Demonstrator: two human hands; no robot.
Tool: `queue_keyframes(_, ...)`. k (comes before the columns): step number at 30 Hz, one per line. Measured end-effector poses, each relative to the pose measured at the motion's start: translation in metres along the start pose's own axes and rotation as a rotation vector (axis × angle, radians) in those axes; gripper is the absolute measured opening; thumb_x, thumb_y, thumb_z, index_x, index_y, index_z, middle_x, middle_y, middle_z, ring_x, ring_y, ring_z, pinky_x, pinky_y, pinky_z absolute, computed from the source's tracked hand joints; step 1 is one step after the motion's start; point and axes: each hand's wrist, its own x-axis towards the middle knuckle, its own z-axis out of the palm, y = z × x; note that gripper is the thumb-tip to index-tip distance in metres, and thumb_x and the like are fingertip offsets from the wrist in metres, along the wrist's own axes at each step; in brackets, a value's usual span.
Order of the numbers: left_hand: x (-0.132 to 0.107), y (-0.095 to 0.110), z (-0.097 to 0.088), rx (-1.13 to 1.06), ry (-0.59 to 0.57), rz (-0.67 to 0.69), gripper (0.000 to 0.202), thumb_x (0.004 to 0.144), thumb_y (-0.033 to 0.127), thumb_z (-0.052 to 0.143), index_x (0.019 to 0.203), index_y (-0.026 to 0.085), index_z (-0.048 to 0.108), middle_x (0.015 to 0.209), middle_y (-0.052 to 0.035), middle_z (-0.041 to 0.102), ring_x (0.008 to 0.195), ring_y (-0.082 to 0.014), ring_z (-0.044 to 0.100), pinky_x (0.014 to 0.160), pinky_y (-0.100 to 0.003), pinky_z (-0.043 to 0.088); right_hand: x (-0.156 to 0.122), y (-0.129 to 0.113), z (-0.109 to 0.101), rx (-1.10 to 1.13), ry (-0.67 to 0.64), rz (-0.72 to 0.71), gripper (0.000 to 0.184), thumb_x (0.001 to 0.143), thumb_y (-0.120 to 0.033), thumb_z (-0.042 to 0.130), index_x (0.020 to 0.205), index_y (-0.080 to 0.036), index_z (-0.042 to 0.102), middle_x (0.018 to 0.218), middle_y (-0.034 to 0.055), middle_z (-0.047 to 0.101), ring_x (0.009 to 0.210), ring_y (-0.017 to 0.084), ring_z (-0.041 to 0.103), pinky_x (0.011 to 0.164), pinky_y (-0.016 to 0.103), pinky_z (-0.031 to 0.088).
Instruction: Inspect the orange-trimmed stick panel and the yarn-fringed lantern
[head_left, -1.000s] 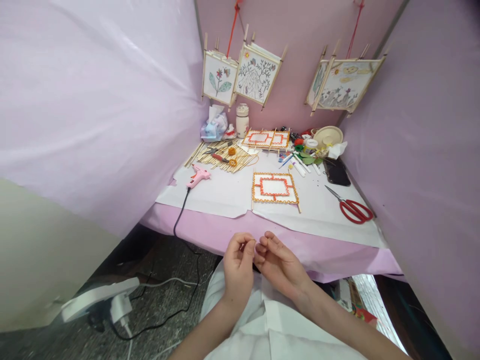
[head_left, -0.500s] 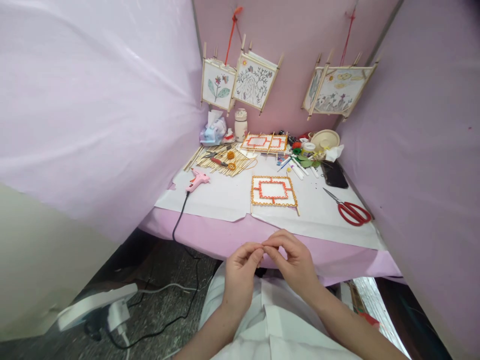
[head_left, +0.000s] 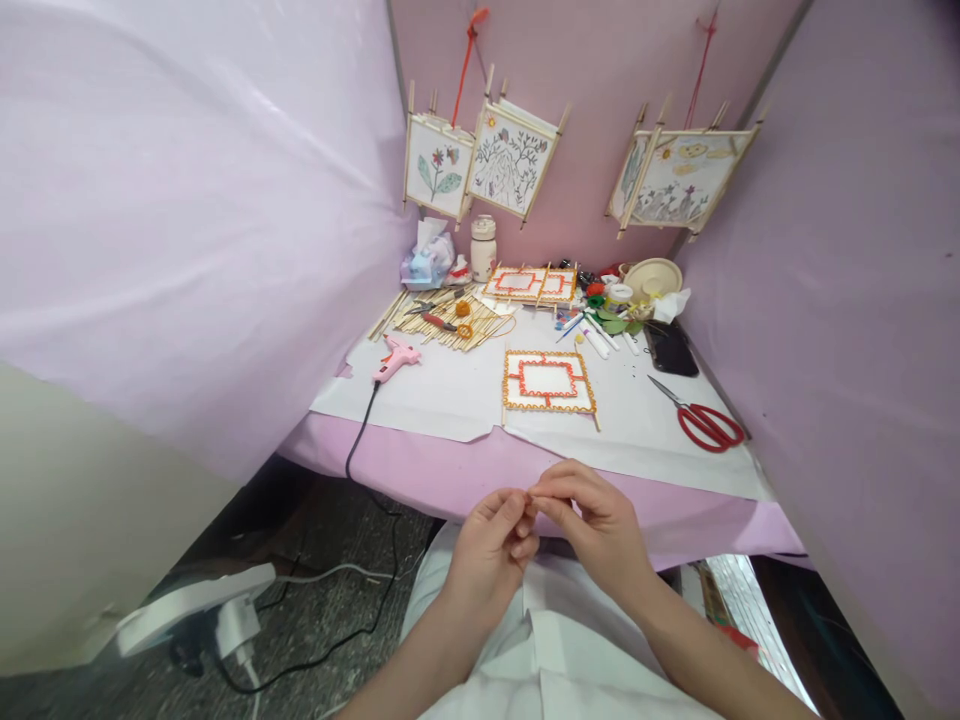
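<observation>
light: bright, even | shadows: faint | edges: bowed | focus: sharp

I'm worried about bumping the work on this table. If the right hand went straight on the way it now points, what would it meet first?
The left hand: the fingertips of the right hand seem to touch its fingertips, though depth is hard to judge from this view.

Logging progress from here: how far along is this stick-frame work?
Done-looking: drawn panels in stick frames hang on the wall. In hand: the left hand and right hand pinch fingertips together over the table edge; anything held is too small to see. Left: the orange-trimmed frame on the paper has a bare white centre; loose craft sticks and a pink glue gun lie out.
</observation>
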Motion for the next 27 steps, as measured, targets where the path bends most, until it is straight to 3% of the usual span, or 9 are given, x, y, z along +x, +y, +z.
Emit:
queue_keyframes(6, 0.002, -0.004, -0.004, -0.088, 0.037, -0.036, 0.027, 0.069, 0.027, 0.085, 0.076, 0.01, 0.065, 0.07, -0.0002, 0.054, 0.062, -0.0054, 0.047, 0.049, -0.015, 0.037, -0.001, 0.003, 0.002, -0.332, 0.003, -0.276, 0.022, 0.089, -0.006, 0.058, 0.103, -0.021, 0.069, 0.09, 0.0056, 0.064, 0.082, 0.015, 0.059, 0.069, 0.027, 0.048)
queue_keyframes(9, 0.003, -0.005, -0.005, -0.101, 0.07, -0.042, 0.024, 0.071, 0.026, 0.083, 0.076, 0.01, 0.065, 0.071, 0.0001, 0.054, 0.062, -0.0057, 0.047, 0.048, -0.016, 0.037, -0.002, 0.006, 0.002, -0.477, -0.026, -0.339, 0.022, 0.09, -0.006, 0.055, 0.103, -0.021, 0.066, 0.09, 0.0064, 0.065, 0.081, 0.017, 0.056, 0.068, 0.03, 0.045)
queue_keyframes(11, 0.003, -0.005, -0.004, -0.098, 0.084, -0.054, 0.021, 0.073, 0.023, 0.082, 0.076, 0.01, 0.066, 0.071, 0.0001, 0.054, 0.061, -0.0058, 0.047, 0.047, -0.016, 0.036, -0.002, 0.007, 0.003, -0.461, -0.058, -0.28, 0.016, 0.093, -0.01, 0.052, 0.097, -0.02, 0.063, 0.09, 0.0063, 0.063, 0.08, 0.017, 0.056, 0.069, 0.03, 0.044)
queue_keyframes(16, 0.002, -0.003, 0.001, -0.166, 0.103, -0.159, 0.013, 0.084, 0.02, 0.07, 0.089, 0.008, 0.069, 0.085, -0.0041, 0.063, 0.064, -0.0061, 0.052, 0.048, -0.016, 0.038, 0.0, 0.007, 0.003, -0.111, -0.009, 0.119, 0.018, 0.099, -0.023, 0.044, 0.082, -0.021, 0.052, 0.081, 0.0016, 0.053, 0.075, 0.014, 0.052, 0.068, 0.027, 0.042)
queue_keyframes(21, 0.0, 0.018, 0.002, -0.298, 0.035, -0.205, 0.036, 0.097, 0.034, 0.049, 0.106, 0.006, 0.069, 0.1, -0.0119, 0.068, 0.082, -0.0141, 0.063, 0.068, -0.022, 0.051, 0.007, 0.006, -0.008, 0.216, 0.073, 0.349, 0.029, 0.102, -0.037, 0.038, 0.079, -0.021, 0.048, 0.069, -0.0027, 0.047, 0.063, 0.012, 0.045, 0.062, 0.026, 0.039)
queue_keyframes(24, -0.009, 0.046, -0.001, -0.297, -0.067, -0.081, 0.048, 0.099, 0.045, 0.041, 0.12, 0.008, 0.065, 0.121, -0.0151, 0.065, 0.104, -0.0204, 0.063, 0.083, -0.029, 0.052, 0.01, 0.006, 0.0, 0.256, 0.117, 0.353, 0.036, 0.101, -0.039, 0.037, 0.07, -0.021, 0.044, 0.066, -0.0031, 0.045, 0.06, 0.011, 0.042, 0.059, 0.025, 0.036)
queue_keyframes(27, -0.025, 0.073, -0.001, -0.252, -0.175, 0.11, 0.063, 0.094, 0.061, 0.04, 0.134, 0.016, 0.057, 0.139, -0.0134, 0.056, 0.126, -0.0245, 0.053, 0.099, -0.034, 0.047, 0.007, 0.002, 0.027, 0.189, -0.059, 0.357, 0.04, 0.1, -0.037, 0.037, 0.064, -0.021, 0.04, 0.06, -0.0039, 0.041, 0.057, 0.011, 0.04, 0.056, 0.025, 0.036)
